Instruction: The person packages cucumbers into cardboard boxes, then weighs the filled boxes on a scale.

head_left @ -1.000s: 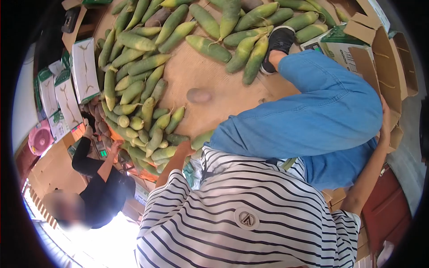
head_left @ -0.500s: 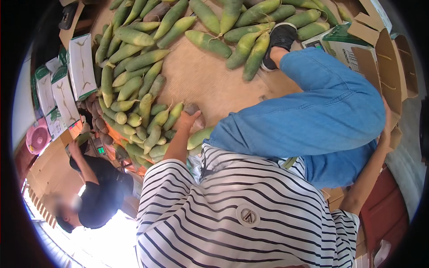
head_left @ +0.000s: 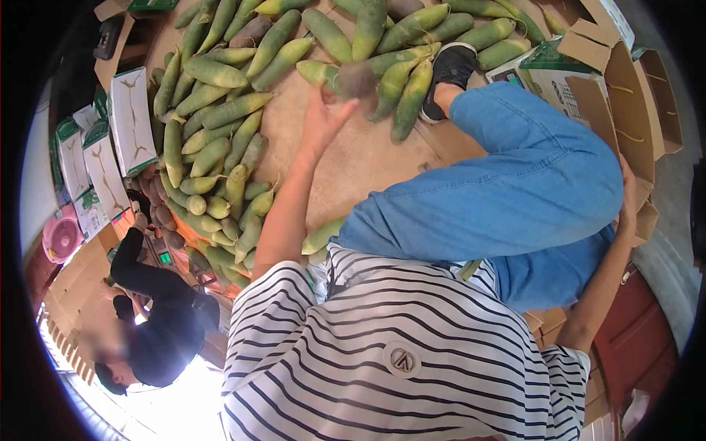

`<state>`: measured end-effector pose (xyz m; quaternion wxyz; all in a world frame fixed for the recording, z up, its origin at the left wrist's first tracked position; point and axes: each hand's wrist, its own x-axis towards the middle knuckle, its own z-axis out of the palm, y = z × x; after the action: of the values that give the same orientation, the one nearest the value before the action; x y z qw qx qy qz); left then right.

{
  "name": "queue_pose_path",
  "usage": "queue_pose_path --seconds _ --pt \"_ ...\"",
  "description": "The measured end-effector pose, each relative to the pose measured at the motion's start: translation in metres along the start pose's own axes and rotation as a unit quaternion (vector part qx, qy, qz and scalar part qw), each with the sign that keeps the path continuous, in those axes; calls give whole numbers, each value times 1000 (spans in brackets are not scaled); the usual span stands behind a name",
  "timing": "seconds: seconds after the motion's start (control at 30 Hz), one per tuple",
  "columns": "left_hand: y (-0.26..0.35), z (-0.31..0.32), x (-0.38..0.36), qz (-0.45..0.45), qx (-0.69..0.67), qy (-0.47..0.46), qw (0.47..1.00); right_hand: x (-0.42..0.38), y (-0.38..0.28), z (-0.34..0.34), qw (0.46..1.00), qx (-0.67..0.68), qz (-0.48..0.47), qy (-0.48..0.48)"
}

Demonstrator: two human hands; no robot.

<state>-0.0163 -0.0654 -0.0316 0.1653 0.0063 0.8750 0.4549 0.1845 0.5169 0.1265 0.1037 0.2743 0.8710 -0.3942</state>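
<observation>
My left hand (head_left: 326,121) reaches out over the brown floor sheet with thumb and fingers apart. Just past its fingertips is a dark, roundish, blurred root vegetable (head_left: 355,79), in front of a long green radish (head_left: 316,71); whether it still touches the hand is hard to see. My right hand (head_left: 628,197) lies against my bent leg (head_left: 500,184) in blue trousers, its fingers partly hidden. Many green radishes (head_left: 213,72) are piled to the left and along the far side. A dark round root (head_left: 251,31) lies among them.
My black shoe (head_left: 454,67) stands beside two radishes. Cardboard boxes (head_left: 625,95) are on the right, white-and-green boxes (head_left: 134,121) on the left. A co-worker in dark clothes (head_left: 165,316) is at the lower left, near a scale with a green display (head_left: 165,258) and a pink fan (head_left: 63,237).
My left hand has moved forward from the near edge of the pile, and its fingers have opened from the dark root. The co-worker's arms have shifted. My right hand stays at my leg.
</observation>
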Motion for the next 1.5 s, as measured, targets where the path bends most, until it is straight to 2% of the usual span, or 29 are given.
queue_pose_path --seconds 0.07,0.13,0.2,0.27,0.33,0.37,0.43,0.53,0.57,0.63,0.67,0.7,0.83,0.97,1.03,1.13,1.23,1.3,1.37,1.43,1.5 --pt "-25 -17 2 15 26 65 997 3 7 0 1000 22 16 -2" --pt "-79 -42 -18 -15 139 55 989 9 23 -8 998 54 43 -5" --pt "-134 -68 -57 -49 293 26 954 8 24 -8 997 49 55 3" --pt "-192 -85 -116 -210 446 -111 863 0 -4 0 997 41 59 9" --pt "-199 -92 -152 -182 510 -175 823 0 -3 1 993 87 84 9" --pt "-202 -90 -155 -180 520 -171 817 0 -3 1 989 110 97 11" --pt "-202 -84 -158 -175 539 -169 806 -3 -10 4 989 105 99 28" --pt "-202 -76 -138 -146 580 -218 771 -5 -1 3 992 100 72 30" --pt "-206 -72 -136 -195 573 -220 765 -5 4 0 993 98 58 29" --pt "-214 -64 -129 -285 557 -223 748 -9 -11 5 987 113 109 42" --pt "-212 -60 -128 -276 569 -218 743 -9 -22 9 982 122 131 51" --pt "-208 -59 -133 -267 582 -211 739 -8 -28 10 993 73 96 6" --pt "-203 -50 -133 -264 603 -236 715 -6 -30 12 996 60 69 -5" --pt "-226 -42 -133 -189 585 -276 739 -6 -30 12 999 16 42 1" --pt "-211 -39 -127 -164 569 -311 743 -4 -28 13 999 23 45 4" --pt "-163 -33 -115 -110 535 -290 786 -6 -24 12 999 18 36 15" --pt "-107 -35 -89 -126 399 -203 885 -4 -9 8 1000 -19 1 21" --pt "-78 -33 -64 -69 306 -109 943 -3 -4 7 999 -20 -1 29" --pt "-45 -30 -30 -37 264 -38 963 -4 -17 10 999 -39 9 21" --pt "6 -39 7 -41 210 -6 977 -8 -30 11 998 -56 16 21" --pt "7 -36 50 107 30 69 991 -9 -36 14 997 -68 18 25"
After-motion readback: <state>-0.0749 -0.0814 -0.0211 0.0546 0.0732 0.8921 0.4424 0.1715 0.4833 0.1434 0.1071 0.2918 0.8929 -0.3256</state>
